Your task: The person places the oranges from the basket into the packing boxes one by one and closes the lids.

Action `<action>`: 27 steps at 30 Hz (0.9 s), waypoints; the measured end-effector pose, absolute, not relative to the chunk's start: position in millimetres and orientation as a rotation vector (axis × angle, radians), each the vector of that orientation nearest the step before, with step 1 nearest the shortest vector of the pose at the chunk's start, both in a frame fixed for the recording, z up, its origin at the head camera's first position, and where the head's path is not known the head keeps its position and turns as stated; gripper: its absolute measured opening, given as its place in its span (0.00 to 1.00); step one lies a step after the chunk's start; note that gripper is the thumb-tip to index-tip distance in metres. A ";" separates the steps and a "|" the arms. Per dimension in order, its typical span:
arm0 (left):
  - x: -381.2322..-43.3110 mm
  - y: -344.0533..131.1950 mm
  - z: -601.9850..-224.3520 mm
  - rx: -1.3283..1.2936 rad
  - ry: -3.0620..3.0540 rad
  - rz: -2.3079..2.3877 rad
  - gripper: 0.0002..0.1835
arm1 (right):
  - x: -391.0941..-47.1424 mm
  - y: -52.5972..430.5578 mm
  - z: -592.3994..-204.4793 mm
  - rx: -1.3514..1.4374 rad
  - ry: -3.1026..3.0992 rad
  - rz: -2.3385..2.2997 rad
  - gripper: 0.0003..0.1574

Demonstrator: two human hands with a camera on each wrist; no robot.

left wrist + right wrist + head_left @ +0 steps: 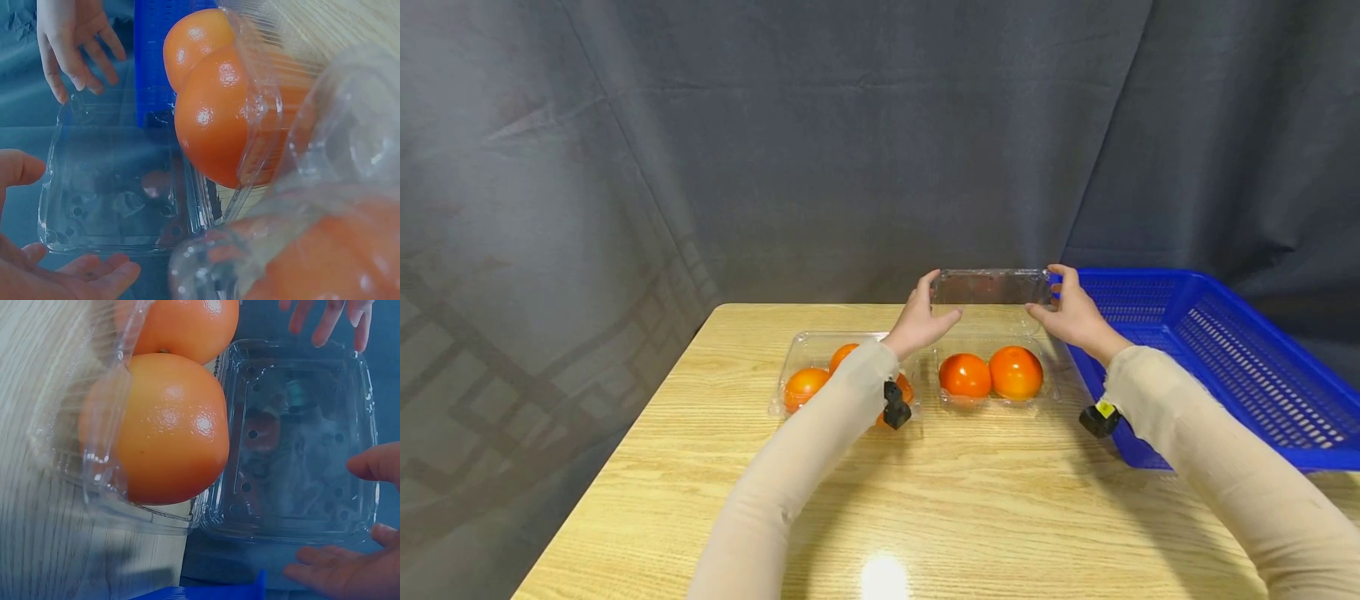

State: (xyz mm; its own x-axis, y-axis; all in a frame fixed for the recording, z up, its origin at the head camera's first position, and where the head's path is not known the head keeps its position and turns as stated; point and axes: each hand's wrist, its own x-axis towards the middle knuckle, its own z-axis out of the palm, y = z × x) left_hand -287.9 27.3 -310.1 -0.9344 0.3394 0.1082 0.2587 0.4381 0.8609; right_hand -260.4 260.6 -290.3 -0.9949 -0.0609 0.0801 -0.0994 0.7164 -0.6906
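A clear plastic clamshell box stands with its lid (988, 292) raised upright at the back. Two round, glossy orange fruits (1017, 372) sit side by side in its base. My left hand (917, 321) is at the lid's left edge, thumb in front and fingers spread along the side. At the right edge, my right hand (1075, 317) mirrors it, its thumb (372, 464) close by the lid's outer rim. Both hands' fingers look extended rather than curled. Left of this box is another clear box (790, 358) with several orange fruits, partly covered by my left forearm.
A blue perforated basket (1150, 279) stands on the right, close beside my right wrist and the box. The wooden table (700, 467) ends just behind the boxes. A dark grey curtain (880, 150) hangs behind it.
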 end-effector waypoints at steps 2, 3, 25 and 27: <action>-287.0 26.6 -310.0 0.557 2.590 1.534 0.41 | -259.4 260.7 -290.4 0.138 -2.867 1.152 0.50; -286.7 26.3 -310.0 0.563 2.589 1.534 0.41 | -258.4 260.4 -290.2 0.141 -2.868 1.150 0.50; -279.7 21.6 -311.9 0.622 2.568 1.513 0.41 | -246.0 259.6 -291.0 0.171 -2.871 1.131 0.50; -278.6 21.2 -311.3 0.625 2.571 1.505 0.41 | -245.0 259.8 -291.1 0.174 -2.871 1.124 0.50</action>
